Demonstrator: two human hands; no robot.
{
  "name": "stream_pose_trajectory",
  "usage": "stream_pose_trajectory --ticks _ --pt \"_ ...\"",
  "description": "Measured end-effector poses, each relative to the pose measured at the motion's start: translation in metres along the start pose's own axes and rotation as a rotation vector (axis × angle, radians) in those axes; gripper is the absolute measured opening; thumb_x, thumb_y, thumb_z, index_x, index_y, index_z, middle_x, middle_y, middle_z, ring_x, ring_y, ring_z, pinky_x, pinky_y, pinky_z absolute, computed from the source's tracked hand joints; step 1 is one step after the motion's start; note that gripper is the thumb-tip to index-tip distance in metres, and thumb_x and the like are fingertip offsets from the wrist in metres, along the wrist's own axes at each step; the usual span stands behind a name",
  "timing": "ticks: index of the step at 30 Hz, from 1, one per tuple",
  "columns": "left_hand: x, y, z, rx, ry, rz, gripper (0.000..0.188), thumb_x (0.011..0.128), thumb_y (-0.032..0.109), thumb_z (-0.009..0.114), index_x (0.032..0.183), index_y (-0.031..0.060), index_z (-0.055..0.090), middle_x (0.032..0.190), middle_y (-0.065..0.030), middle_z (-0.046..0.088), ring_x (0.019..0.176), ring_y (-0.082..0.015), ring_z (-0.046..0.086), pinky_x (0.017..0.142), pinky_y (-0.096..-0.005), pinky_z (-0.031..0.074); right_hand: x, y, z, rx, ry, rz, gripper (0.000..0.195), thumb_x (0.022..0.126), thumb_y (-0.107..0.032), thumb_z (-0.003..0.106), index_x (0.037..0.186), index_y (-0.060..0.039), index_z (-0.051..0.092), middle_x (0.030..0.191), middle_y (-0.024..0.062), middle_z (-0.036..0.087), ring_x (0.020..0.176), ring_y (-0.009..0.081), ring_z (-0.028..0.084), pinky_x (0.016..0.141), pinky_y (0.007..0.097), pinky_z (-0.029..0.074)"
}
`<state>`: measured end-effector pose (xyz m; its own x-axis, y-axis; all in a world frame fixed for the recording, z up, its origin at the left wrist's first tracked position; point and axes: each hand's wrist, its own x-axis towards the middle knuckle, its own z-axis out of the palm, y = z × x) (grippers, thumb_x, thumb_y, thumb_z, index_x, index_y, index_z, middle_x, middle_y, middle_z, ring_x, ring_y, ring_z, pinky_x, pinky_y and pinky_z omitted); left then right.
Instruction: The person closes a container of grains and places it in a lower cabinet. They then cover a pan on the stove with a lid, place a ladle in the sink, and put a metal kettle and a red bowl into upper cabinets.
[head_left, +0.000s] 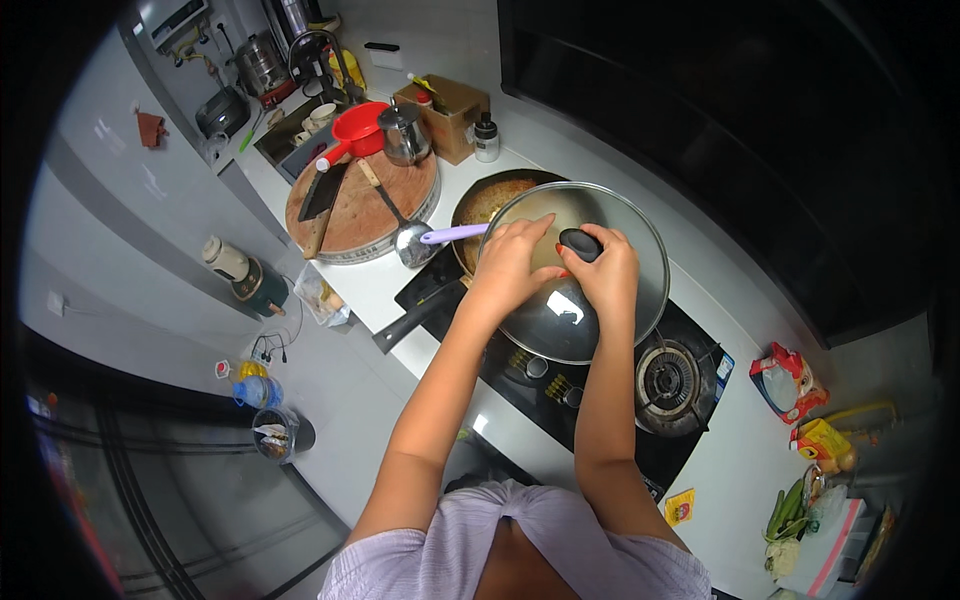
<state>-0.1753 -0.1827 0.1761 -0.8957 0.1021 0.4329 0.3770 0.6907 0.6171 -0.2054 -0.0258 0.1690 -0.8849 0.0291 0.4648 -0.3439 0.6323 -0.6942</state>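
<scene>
A domed glass lid (630, 300) with a steel rim is tilted over a dark frying pan (461, 210) on the hob. My right hand (611, 274) grips the lid's round black knob (581, 244) between thumb and fingers. Over the lid's left side is my left hand (506, 274), thumb and forefinger spread apart. Whether it presses on the glass is unclear. A lilac utensil handle (454, 234) sticks out leftward beside it; its far end is hidden. Browned food (495, 199) shows in the uncovered part of the pan. The pan's black handle (416, 319) points toward the counter's front edge.
A metal turner (411, 238) and a cleaver (322, 195) lie on a round wooden chopping board (375, 217), beside a red ladle (360, 129) and steel pot (405, 135). At right are a bare gas burner (667, 382) and green vegetables (785, 510). A dark panel (675, 112) borders the back.
</scene>
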Motion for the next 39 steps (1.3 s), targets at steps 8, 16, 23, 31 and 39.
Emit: stream_pose_trajectory --ticks 8,16,23,31,39 --pt "0.038 -0.072 -0.013 0.032 0.152 -0.063 0.027 0.090 0.005 0.055 0.116 -0.0007 0.062 0.106 -0.0206 0.064 0.098 -0.0373 0.060 0.085 -0.0409 0.047 0.024 0.005 0.020 0.004 0.030 0.100 0.040 0.064 -0.020 0.081 0.097 0.0004 0.071 0.095 0.0184 0.067 0.084 0.0345 0.067 0.076 0.0391 0.054" --pt "0.037 -0.147 -0.015 0.356 -0.251 -0.184 0.026 0.078 0.008 0.066 0.104 0.0040 0.067 0.105 -0.0175 0.066 0.095 -0.0400 0.059 0.086 -0.0457 0.047 0.040 0.002 0.039 0.017 0.056 0.141 0.040 0.063 -0.019 0.081 0.096 0.0002 0.071 0.094 0.0172 0.068 0.084 0.0329 0.068 0.076 0.0384 0.054" --pt "0.040 -0.152 -0.008 0.464 -0.385 -0.251 0.023 0.077 0.003 0.059 0.099 0.0018 0.066 0.105 -0.0146 0.065 0.106 -0.0341 0.055 0.094 -0.0448 0.039 0.046 0.009 0.055 0.019 0.072 0.123 0.040 0.062 -0.019 0.081 0.096 -0.0004 0.071 0.094 0.0171 0.068 0.082 0.0324 0.068 0.075 0.0377 0.054" --pt "0.041 -0.159 -0.013 0.360 -0.374 -0.246 0.021 0.087 0.011 0.054 0.105 0.0014 0.061 0.104 -0.0190 0.059 0.099 -0.0378 0.055 0.087 -0.0439 0.042 0.048 0.007 0.053 0.075 0.098 0.166 0.039 0.064 -0.018 0.080 0.096 0.0009 0.071 0.093 0.0165 0.068 0.082 0.0309 0.069 0.075 0.0359 0.055" --pt "0.037 -0.154 -0.050 0.064 -0.363 -0.286 0.023 0.092 0.013 0.053 0.109 0.0012 0.060 0.111 -0.0234 0.059 0.103 -0.0408 0.056 0.089 -0.0433 0.045 0.049 -0.003 0.045 0.137 0.124 0.147 0.039 0.064 -0.019 0.081 0.096 0.0015 0.070 0.091 0.0161 0.068 0.080 0.0279 0.070 0.072 0.0332 0.055"
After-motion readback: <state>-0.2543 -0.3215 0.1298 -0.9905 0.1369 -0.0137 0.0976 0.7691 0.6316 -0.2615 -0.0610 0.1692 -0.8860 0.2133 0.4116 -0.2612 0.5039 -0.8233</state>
